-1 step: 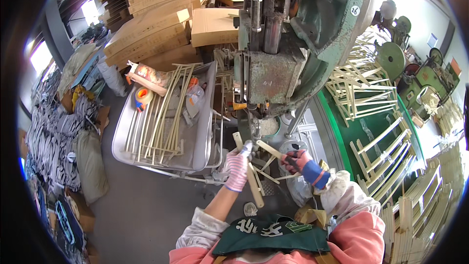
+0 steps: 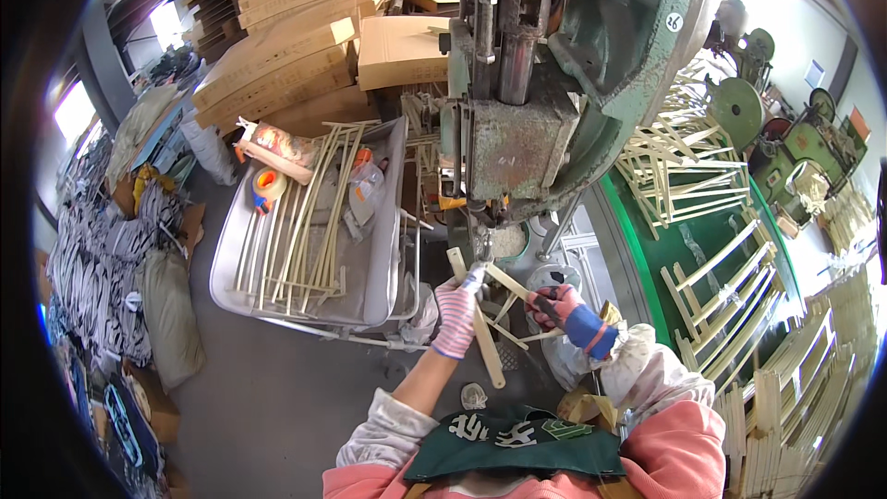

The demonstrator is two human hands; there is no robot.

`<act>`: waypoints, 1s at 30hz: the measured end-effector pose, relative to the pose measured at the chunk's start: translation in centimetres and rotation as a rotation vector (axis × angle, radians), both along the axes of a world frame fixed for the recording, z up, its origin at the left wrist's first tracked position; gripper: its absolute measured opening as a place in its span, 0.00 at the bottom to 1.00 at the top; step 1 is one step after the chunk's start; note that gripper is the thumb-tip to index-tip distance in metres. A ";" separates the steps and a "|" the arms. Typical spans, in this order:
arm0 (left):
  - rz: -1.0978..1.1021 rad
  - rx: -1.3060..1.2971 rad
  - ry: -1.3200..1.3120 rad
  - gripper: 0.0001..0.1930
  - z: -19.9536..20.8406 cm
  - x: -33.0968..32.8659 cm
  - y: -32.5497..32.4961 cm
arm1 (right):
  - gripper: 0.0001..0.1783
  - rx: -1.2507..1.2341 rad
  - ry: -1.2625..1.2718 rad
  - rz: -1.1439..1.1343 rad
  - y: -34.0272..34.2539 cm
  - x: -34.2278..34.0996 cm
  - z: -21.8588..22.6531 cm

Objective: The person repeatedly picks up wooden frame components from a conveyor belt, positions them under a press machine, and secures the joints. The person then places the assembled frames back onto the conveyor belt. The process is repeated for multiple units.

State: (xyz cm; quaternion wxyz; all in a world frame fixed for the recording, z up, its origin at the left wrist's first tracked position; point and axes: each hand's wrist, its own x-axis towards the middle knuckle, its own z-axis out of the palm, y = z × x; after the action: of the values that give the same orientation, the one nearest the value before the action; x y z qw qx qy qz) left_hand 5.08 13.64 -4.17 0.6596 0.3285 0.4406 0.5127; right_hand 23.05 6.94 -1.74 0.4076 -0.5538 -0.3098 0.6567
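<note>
My left hand, in a pink-and-white striped glove with pale wrapping at a fingertip, is closed on a flat wooden slat. This slat slants below the press's punch, its lower end toward me. My right hand, in a dark and red glove with a blue cuff, grips the near end of a second wooden slat. The slats meet or cross by my left fingertips, under the green press; whether they are joined there is hidden. Other thin slats show beneath, between my hands.
Left of the press stands a white cart holding wooden frames, a tape roll and bags. Cardboard boxes stack behind. On the right, a green-edged table carries many wooden frames. A small tub of pale pieces sits behind my hands.
My left hand has shifted slightly to the right, and its slat's lower end has swung a little right. My right hand has edged slightly left. Both grips stay the same.
</note>
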 end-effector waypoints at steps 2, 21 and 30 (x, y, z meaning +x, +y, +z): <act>-0.099 -0.102 0.121 0.07 -0.4 1.0 2.2 | 0.10 -0.028 0.171 -0.103 1.0 -0.7 -0.5; -0.293 -0.056 0.128 0.11 -0.7 1.3 5.2 | 0.12 0.411 -1.200 0.058 18.2 4.7 -15.7; -0.277 0.015 0.261 0.09 -2.4 0.9 4.3 | 0.12 0.473 -1.211 0.171 23.0 5.0 -19.4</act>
State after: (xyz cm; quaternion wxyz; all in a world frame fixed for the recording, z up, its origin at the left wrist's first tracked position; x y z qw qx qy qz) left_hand 6.02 17.94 -6.59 0.6586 0.4548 0.4692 0.3732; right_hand 28.06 29.95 -21.12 0.2181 -0.6945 -0.6635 0.1730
